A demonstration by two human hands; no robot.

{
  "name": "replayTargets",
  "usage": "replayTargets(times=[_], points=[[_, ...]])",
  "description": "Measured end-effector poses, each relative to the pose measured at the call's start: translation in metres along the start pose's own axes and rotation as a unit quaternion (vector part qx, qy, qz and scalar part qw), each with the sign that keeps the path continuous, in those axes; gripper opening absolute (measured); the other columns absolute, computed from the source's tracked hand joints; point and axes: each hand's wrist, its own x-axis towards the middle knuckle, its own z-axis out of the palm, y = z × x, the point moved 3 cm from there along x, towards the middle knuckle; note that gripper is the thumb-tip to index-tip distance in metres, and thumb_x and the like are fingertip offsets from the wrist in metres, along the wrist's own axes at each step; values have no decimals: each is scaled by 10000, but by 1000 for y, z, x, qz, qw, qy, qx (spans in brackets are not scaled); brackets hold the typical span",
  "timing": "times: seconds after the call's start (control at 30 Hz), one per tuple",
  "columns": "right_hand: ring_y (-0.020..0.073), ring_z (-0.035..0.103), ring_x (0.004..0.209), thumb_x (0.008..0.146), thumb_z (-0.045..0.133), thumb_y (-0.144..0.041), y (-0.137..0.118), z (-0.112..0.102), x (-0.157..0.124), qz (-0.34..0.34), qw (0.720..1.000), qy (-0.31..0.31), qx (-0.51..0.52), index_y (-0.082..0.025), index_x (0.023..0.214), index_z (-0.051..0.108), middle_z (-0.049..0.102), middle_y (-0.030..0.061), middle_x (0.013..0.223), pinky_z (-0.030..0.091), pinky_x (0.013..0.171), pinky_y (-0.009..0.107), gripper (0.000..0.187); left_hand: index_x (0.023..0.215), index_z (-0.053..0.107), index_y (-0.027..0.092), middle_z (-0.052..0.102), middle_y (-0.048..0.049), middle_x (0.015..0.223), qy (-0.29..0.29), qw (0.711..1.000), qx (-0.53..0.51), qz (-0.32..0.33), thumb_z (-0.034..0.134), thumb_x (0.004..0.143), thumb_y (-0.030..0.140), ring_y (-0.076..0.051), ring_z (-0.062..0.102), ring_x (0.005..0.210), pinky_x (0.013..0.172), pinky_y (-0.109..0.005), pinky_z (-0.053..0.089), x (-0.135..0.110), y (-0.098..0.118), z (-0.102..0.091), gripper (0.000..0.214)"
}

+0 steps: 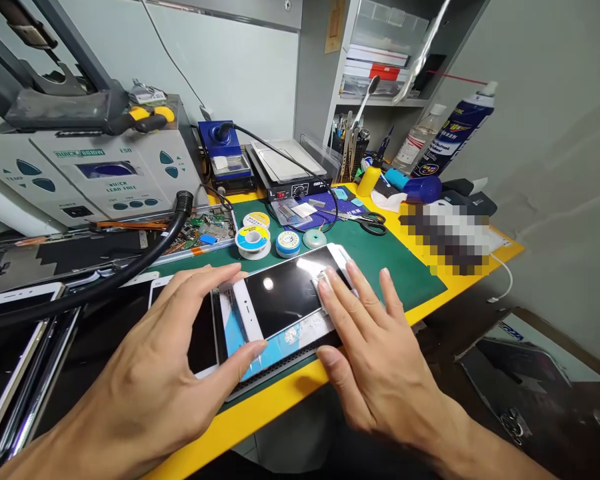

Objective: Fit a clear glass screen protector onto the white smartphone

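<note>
Left hand steadies the phone — right hand flat, pressing a wipe.

grey rework station panel reads "quick", "esd", "lead free"; small labels "temp", "power"; spray can print too blurred

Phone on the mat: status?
Left hand steadies the phone by its edge. Right hand presses a small cloth on the screen. Black hose lies alongside.
</note>
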Motion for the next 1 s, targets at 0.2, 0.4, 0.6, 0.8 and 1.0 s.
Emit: replayTargets(times=[0.2,0.4,0.6,0.8,1.0], points=[[392,220,1535,1006,423,-412,-41,-4,18,-53,993,-30,105,-24,1507,444,371,151,1604,91,1254,657,635,1404,455,315,659,-43,1278,-28,998,-27,-45,710,823,530,-285,657,1162,1044,-447,526,3,-11,3,670],[379,250,1530,1007,422,-383,-35,-4,16,-48,991,-25,125,-56,1500,464,389,127,1603,79,1250,666,593,1435,446,331,664,-32,1283,-34,998,-34,-46,723,801,541,-288,654,1183,1078,-453,500,4,-13,0,723],[358,300,1517,1015,431,-315,16,-8,3,12,1000,-4,24,-82,1476,501,442,115,1572,93,1247,670,522,1435,431,344,667,-27,1283,-45,996,-33,-70,749,779,558,-288,638,1203,1068,-467,499,4,-12,2,760],[376,306,1512,1040,387,-372,23,-3,23,17,1000,-24,6,-63,1514,444,402,144,1590,157,1230,680,568,1422,438,312,675,-55,1269,-44,997,-28,-65,745,786,559,-291,651,1180,1024,-464,525,6,-11,1,748],[392,303,1508,1066,293,-415,18,0,49,51,998,-46,13,-37,1509,448,411,184,1582,160,1220,679,603,1423,434,315,671,-56,1289,-54,995,-39,-77,739,786,579,-301,624,1235,1056,-497,500,5,-10,1,754]])
